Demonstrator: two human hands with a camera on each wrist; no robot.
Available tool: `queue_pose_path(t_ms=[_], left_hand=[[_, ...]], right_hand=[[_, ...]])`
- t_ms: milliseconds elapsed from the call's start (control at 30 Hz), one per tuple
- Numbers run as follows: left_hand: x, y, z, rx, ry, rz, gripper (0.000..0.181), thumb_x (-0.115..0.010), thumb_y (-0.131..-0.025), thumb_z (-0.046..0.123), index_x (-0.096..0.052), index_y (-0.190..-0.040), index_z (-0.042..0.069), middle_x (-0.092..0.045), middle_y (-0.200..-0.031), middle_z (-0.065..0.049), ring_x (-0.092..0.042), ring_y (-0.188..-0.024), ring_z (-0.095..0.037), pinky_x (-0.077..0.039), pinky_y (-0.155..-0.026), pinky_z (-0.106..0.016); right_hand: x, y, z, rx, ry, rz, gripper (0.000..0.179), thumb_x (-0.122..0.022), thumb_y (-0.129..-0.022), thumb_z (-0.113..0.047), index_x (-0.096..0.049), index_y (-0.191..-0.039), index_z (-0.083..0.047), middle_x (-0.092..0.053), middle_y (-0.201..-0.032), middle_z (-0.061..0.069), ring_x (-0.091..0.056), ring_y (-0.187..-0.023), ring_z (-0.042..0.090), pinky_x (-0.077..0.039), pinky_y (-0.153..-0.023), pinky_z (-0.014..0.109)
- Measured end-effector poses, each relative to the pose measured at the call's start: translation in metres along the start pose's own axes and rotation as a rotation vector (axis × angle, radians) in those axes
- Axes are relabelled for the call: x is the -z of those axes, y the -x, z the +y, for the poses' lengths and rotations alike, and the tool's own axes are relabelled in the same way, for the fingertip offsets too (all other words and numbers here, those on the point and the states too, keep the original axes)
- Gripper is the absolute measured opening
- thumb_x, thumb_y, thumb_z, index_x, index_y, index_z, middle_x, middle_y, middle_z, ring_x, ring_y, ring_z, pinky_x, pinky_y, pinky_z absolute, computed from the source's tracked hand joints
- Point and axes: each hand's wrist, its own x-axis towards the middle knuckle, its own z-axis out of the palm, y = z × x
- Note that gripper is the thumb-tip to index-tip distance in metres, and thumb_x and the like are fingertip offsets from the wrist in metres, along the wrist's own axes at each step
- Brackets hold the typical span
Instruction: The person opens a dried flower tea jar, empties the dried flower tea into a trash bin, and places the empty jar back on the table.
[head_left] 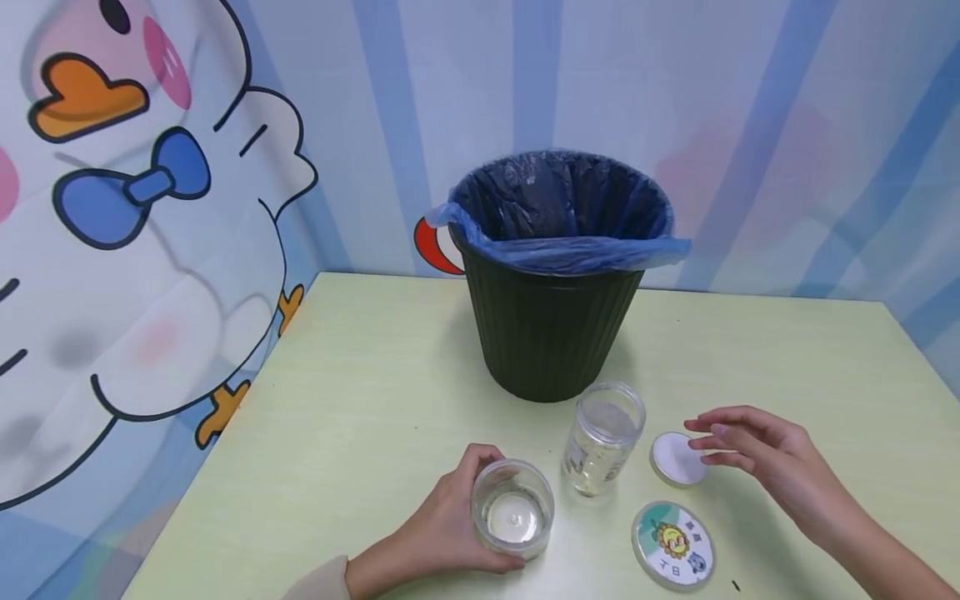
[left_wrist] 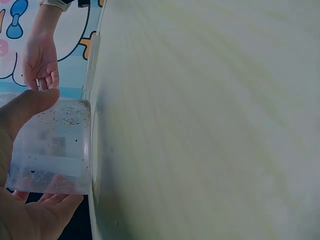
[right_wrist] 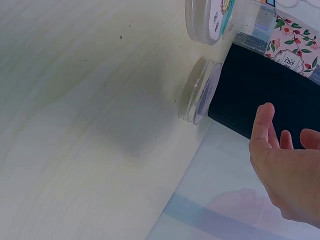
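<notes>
In the head view my left hand (head_left: 453, 517) grips a clear plastic jar (head_left: 551, 508) with no lid on it, standing on the table. Small dark specks cling to this jar's wall in the left wrist view (left_wrist: 55, 135). My right hand (head_left: 765, 450) hovers with relaxed fingers beside a small round white lid (head_left: 678, 460), holding nothing. Between the hands stands a taller clear jar (head_left: 596, 467), also uncapped. Its flowered label (right_wrist: 295, 47) shows in the right wrist view. A printed round lid (head_left: 672, 546) with a cartoon sunflower lies nearer to me.
Behind the jars stands a black bin (head_left: 555, 333) lined with a blue plastic bag (head_left: 570, 254). A pale table (head_left: 360, 375) carries everything, with a cartoon-printed wall cloth (head_left: 450, 100) at its back. A tiny dark bit (head_left: 736, 586) lies near the printed lid.
</notes>
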Motion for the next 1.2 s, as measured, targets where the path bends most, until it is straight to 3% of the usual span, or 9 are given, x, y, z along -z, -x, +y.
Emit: queue_pose_path(t_ms=[267,633,833,1033,1200], left_hand=[[0.002,0.0,0.0,0.015,0.005,-0.022,0.101,-0.1,-0.053,0.025,-0.035,-0.131,0.022,-0.06,-0.126,0.001,-0.058,-0.115,-0.018,-0.044,-0.102,-0.039],[-0.001,-0.002,-0.004,-0.028,0.011,-0.023,0.102,-0.099,-0.053,0.022,-0.035,-0.133,0.019,-0.059,-0.128,-0.002,-0.058,-0.115,-0.021,-0.045,-0.101,-0.038],[-0.001,-0.002,-0.006,-0.006,0.024,-0.038,0.103,-0.099,-0.055,0.024,-0.034,-0.135,0.022,-0.057,-0.131,0.001,-0.057,-0.117,-0.02,-0.044,-0.102,-0.039],[0.001,0.001,-0.006,0.027,0.027,-0.075,0.111,-0.099,-0.055,0.026,-0.029,-0.141,0.022,-0.057,-0.132,0.001,-0.056,-0.118,-0.018,-0.042,-0.104,-0.039],[0.008,0.007,-0.008,0.03,0.0,-0.122,0.118,-0.095,-0.059,0.014,-0.021,-0.15,0.014,-0.055,-0.135,-0.002,-0.053,-0.123,-0.017,-0.039,-0.108,-0.038]], right_hand=[[-0.001,0.0,0.001,-0.022,0.008,0.012,0.025,-0.052,-0.104,-0.009,-0.061,-0.124,0.004,-0.07,-0.117,0.002,-0.07,-0.102,0.02,-0.056,-0.083,0.029],[0.0,0.002,0.002,-0.049,0.019,0.026,0.026,-0.053,-0.104,-0.01,-0.06,-0.124,0.004,-0.07,-0.116,0.0,-0.069,-0.101,0.019,-0.056,-0.083,0.028],[0.001,0.004,0.005,-0.058,0.041,0.036,0.027,-0.053,-0.104,-0.011,-0.059,-0.125,0.005,-0.07,-0.116,0.0,-0.069,-0.101,0.019,-0.056,-0.082,0.029],[0.003,0.005,0.009,-0.051,0.03,0.023,0.028,-0.053,-0.104,-0.011,-0.059,-0.125,0.006,-0.07,-0.118,0.002,-0.069,-0.101,0.02,-0.056,-0.083,0.03],[0.006,0.008,0.01,-0.036,-0.003,0.018,0.029,-0.052,-0.104,-0.01,-0.057,-0.126,0.008,-0.07,-0.119,0.003,-0.069,-0.103,0.021,-0.056,-0.084,0.031]])
